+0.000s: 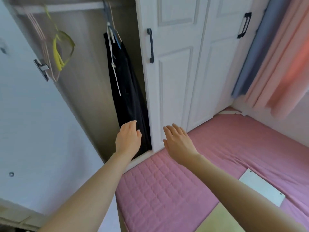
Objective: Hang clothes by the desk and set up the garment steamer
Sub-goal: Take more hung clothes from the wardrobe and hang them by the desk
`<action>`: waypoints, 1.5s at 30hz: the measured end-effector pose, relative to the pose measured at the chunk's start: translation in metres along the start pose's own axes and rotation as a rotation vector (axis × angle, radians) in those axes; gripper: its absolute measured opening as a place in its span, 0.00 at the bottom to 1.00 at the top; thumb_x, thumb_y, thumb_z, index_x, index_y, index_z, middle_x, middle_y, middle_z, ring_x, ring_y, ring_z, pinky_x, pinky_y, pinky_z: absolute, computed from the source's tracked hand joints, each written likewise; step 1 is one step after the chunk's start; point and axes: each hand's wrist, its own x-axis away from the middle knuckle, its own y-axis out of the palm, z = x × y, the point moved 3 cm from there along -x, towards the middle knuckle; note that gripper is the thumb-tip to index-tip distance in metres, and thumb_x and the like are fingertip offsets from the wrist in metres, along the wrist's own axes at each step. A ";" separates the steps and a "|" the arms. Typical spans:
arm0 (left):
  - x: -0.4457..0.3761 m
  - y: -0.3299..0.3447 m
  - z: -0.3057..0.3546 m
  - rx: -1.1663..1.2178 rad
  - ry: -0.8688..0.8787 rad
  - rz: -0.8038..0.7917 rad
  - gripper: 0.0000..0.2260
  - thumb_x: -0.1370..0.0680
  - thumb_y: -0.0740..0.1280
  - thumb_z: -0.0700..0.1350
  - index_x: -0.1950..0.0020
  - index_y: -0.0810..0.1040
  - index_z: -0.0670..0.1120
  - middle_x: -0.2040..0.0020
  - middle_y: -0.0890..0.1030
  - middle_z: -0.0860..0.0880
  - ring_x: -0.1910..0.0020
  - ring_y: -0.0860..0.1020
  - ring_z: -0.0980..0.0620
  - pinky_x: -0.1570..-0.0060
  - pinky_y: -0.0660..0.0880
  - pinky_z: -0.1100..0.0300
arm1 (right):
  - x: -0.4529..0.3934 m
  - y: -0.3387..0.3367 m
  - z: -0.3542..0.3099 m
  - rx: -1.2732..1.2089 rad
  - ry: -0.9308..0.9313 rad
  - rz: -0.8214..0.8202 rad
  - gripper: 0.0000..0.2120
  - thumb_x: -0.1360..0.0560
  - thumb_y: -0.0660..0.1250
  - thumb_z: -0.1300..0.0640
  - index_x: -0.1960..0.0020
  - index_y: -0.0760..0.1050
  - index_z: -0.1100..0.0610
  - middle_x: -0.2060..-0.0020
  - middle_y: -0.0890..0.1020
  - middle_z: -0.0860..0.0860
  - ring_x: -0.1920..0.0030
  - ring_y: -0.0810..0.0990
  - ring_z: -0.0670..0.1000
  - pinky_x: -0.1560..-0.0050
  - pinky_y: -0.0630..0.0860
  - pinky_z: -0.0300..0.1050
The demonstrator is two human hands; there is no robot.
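Seemingly early: the dark garment (128,91) hangs inside the open wardrobe (80,91); left hand (127,138) empty with straight fingers before its hem, right hand (178,141) likewise empty beside it; no steamer or worktop shows.

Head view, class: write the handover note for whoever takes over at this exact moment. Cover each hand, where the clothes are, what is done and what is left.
Left hand: open, holding nothing, fingers against or just before the black garment; contact unclear.
Right hand: open, empty, over the pink mattress edge.
The black garment hangs on a hanger from the rail in the open wardrobe. Empty yellow hangers and pink hangers hang further left.
Done: nothing taken out yet.
Left: lift the garment out, hang it by the desk, set up the steamer. Desk and steamer are out of view.
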 end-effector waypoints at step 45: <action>-0.386 -0.116 -0.038 0.922 -0.480 0.098 0.20 0.26 0.68 0.34 0.35 0.74 0.43 0.44 0.79 0.41 0.47 0.78 0.45 0.48 0.76 0.56 | -0.399 -0.046 -0.004 -0.585 0.121 0.095 0.24 0.20 0.61 0.51 0.30 0.63 0.62 0.42 0.76 0.58 0.45 0.78 0.54 0.48 0.74 0.42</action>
